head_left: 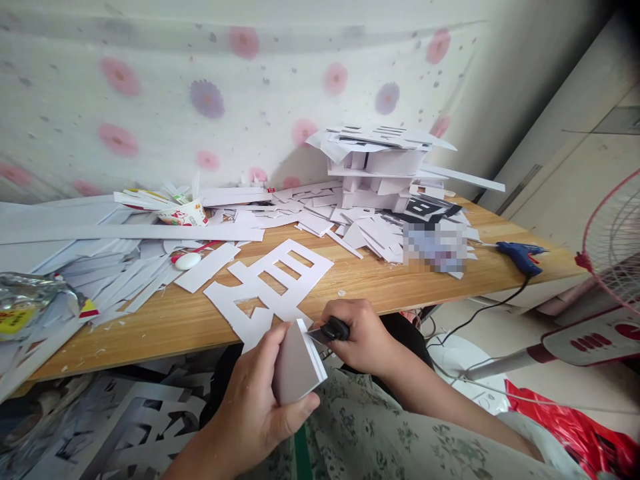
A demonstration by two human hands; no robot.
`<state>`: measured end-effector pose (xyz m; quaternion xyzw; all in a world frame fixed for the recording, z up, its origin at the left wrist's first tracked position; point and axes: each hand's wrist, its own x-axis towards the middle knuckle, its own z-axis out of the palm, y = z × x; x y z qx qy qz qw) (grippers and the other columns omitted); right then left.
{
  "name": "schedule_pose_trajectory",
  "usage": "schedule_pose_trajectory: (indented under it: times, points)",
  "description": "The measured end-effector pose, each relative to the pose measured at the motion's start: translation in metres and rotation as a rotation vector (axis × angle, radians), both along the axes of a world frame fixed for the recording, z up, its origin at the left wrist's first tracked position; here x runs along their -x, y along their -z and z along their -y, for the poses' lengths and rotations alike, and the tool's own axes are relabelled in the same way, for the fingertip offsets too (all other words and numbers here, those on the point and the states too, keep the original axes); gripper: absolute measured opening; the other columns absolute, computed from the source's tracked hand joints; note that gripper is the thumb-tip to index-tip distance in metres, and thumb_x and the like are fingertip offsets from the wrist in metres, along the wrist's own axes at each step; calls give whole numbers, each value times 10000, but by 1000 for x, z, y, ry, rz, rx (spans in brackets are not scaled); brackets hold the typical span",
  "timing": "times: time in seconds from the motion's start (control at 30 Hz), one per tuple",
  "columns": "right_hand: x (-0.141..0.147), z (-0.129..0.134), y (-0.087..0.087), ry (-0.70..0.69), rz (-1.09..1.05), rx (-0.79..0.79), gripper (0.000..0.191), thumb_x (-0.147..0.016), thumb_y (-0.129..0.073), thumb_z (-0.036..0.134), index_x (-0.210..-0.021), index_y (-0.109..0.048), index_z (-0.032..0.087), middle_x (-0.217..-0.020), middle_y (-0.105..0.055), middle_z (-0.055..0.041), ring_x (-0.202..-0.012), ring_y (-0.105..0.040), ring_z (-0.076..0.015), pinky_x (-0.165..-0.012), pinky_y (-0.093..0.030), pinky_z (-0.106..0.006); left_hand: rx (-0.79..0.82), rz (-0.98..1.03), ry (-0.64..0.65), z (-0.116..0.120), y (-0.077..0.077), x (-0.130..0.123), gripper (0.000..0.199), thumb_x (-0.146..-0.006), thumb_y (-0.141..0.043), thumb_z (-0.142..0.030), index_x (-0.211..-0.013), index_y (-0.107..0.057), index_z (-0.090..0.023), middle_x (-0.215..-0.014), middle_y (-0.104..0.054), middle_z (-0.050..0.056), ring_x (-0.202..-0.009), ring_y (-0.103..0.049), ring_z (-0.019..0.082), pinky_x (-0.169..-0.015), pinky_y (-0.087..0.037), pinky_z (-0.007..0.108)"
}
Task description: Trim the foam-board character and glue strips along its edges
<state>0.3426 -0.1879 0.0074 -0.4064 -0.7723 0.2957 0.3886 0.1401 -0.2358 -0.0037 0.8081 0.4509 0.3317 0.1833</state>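
Beside a wooden table (pixel 385 287) strewn with white offcuts (pixel 314 224), clamped a white board piece (pixel 296 367) above the lap between thumb and fingers of the left hand (pixel 253 393); gripped a black-handled knife (pixel 334 329) in the curled right hand (pixel 367 340), blade at the piece's edge.

Soft, fairly bright, diffuse light washes the curtain (pixel 280 87) and tabletop (pixel 380 287), its source out of view, leaving a faint shadow on the cloth beside the model (pixel 385 163) towards 12 o'clock and greying the broad face of the board (pixel 295 370). Foil (pixel 35 293) glints near 9 o'clock, while gloom fills the space below the tabletop at 7 and the corner at 2. Wide-angle stretching skews the fan (pixel 617 233) at 3 o'clock, and coarse pixelation hides a patch right of centre.
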Motion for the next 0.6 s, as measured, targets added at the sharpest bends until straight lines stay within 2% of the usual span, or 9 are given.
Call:
schedule_pose_trajectory:
  times: [0.07, 0.17, 0.23, 0.37, 0.47, 0.6]
  points:
    - [2, 2, -2, -5, -87, 43, 107, -705, -629, 167, -629, -555, 178, -605, -570, 23, -584, -506, -108, -574, -371, -224, 3, 37, 3, -1, 0, 1, 614, -819, -543, -532, -1316, -378, -212, -1130, -639, 92, -991, -642, 257, -755, -535, 313]
    - [6, 5, -8, -39, -335, 186, 136, -783, -653, 283, -720, -613, 169, -668, -588, 8, -619, -503, -108, -596, -401, -230, -23, 52, -11, -2, 0, 2, 603, -824, -541, -541, -1307, -372, -223, -1120, -633, 87, -991, -639, 254, -736, -534, 308]
    - [9, 7, -11, -147, -504, 325, 202, -785, -683, 355, -850, -654, 165, -695, -587, 8, -616, -495, -103, -593, -410, -233, -47, 42, -17, -3, 1, 3, 586, -821, -550, -536, -1287, -375, -227, -1099, -635, 83, -945, -647, 243, -705, -531, 302]
    - [17, 14, -10, -357, -764, 593, 383, -746, -737, 452, -1007, -661, 182, -652, -530, 38, -500, -408, -65, -458, -334, -194, -83, 33, -34, -5, 3, 5, 592, -801, -592, -508, -1273, -372, -226, -1031, -648, 69, -813, -656, 207, -667, -525, 299]
    - [24, 17, -9, -371, -845, 667, 400, -745, -743, 450, -1035, -653, 188, -652, -527, 41, -472, -397, -51, -426, -311, -178, -85, 36, -36, -6, 4, 6, 604, -795, -604, -495, -1278, -364, -224, -1002, -661, 66, -770, -663, 199, -649, -524, 296]
    - [31, 17, -9, -357, -860, 757, 478, -658, -799, 452, -1025, -636, 193, -757, -565, 15, -537, -455, -69, -438, -343, -177, -69, 46, 7, -6, 3, 5, 630, -798, -607, -484, -1303, -339, -219, -1099, -659, 105, -813, -679, 214, -678, -534, 310]
